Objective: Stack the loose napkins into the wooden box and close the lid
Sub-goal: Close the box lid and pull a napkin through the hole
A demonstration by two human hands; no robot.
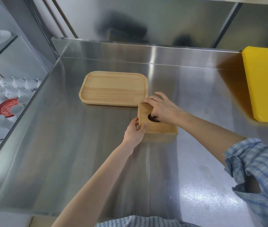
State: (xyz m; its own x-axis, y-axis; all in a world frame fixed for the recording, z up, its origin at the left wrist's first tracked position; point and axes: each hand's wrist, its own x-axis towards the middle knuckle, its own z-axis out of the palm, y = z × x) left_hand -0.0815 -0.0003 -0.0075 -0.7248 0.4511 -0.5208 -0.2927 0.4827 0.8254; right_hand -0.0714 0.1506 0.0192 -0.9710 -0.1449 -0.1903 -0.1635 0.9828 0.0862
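Observation:
A square wooden box (158, 134) stands on the steel counter (74, 145), its lid (156, 126) lying flat on top. My left hand (134, 132) grips the box's left front corner, thumb on the lid. My right hand (162, 108) rests on the lid, with fingers curled into the dark round hole (150, 117) in its middle. No napkins are visible; the inside of the box is hidden.
A shallow wooden tray (113, 88) lies just behind and left of the box. A yellow cutting board (267, 82) sits at the right edge. Past the counter's left edge, white cups (13, 89) and a red plate (7, 107) sit lower down.

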